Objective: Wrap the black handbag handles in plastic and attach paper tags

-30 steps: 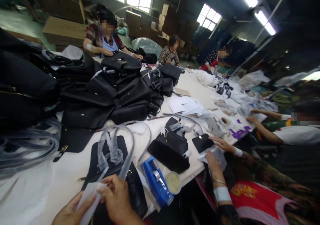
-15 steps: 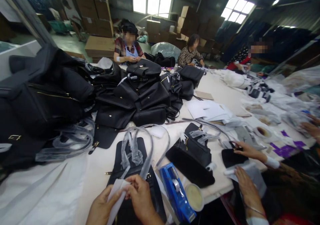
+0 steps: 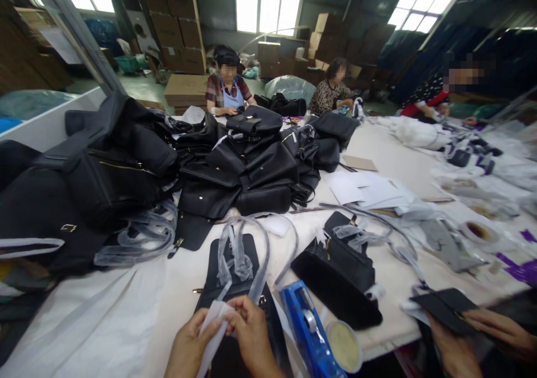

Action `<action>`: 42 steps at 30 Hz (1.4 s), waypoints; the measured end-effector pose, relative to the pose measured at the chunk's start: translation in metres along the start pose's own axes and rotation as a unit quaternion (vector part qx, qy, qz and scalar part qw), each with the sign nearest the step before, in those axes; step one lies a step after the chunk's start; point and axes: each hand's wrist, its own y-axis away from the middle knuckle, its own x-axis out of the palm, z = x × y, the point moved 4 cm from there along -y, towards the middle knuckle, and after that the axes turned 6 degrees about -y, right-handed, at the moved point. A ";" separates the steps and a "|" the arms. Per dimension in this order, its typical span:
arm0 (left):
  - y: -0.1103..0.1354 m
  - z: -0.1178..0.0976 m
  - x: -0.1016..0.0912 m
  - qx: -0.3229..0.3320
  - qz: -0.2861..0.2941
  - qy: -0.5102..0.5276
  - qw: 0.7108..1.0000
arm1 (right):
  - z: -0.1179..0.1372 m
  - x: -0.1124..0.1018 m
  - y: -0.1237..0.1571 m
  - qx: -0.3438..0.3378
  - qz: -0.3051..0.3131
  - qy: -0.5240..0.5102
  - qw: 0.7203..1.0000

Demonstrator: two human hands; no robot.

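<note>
My left hand (image 3: 188,341) pinches a narrow folded white sheet (image 3: 213,333), perhaps paper or foam wrap. On the sheet's upper end close the fingertips of my right hand (image 3: 254,336). Both hands are over a black bag (image 3: 205,291) lying in front of me, with a gold buckle on its side. Its straps (image 3: 260,255) are wrapped in clear plastic and curve away across the tabletop. What the white sheet wraps, if anything, is hidden. Just right of my right hand stands a blue tape dispenser (image 3: 308,327), beside a round tub (image 3: 344,344) with pale contents.
Another black bag (image 3: 335,277) lies beyond the dispenser. Black bags (image 3: 251,171) are heaped across the table's far left. White papers (image 3: 369,190) and a tape roll (image 3: 478,231) lie to the right. A co-worker's hands (image 3: 499,327) hold a black piece at lower right. Other people sit opposite.
The view has swung left, so things sit further right in it. My hands keep hold of the white sheet. The co-worker's hands at right have shifted and now lift the black piece.
</note>
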 end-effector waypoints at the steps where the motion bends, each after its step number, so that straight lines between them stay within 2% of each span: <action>1: -0.001 0.002 0.000 0.004 0.002 -0.002 1.000 | 0.001 0.000 0.000 -0.002 0.000 0.001 1.000; 15: -0.002 0.010 0.004 0.035 -0.024 0.020 0.999 | -0.019 0.001 -0.005 0.000 -0.031 -0.024 0.999; 19: -0.005 0.012 0.001 0.032 -0.028 0.020 0.999 | -0.020 0.004 -0.009 0.037 -0.025 -0.066 0.997; 21: -0.006 0.012 -0.001 0.034 -0.027 0.013 0.999 | -0.017 0.006 -0.010 0.058 -0.003 -0.082 0.995; 25: -0.004 0.011 0.000 0.034 -0.036 0.006 0.999 | -0.011 0.005 -0.008 0.057 0.029 -0.040 0.997; 32: 0.001 0.010 0.005 0.065 -0.075 -0.045 0.994 | -0.010 0.007 -0.006 0.034 -0.022 0.027 0.999; 36: 0.007 0.008 0.004 0.127 -0.119 -0.198 0.965 | -0.015 0.010 -0.008 0.052 -0.049 -0.009 0.997; 42: 0.004 0.018 0.012 0.270 -0.107 -0.412 0.864 | -0.026 0.009 -0.009 0.099 -0.068 -0.094 0.988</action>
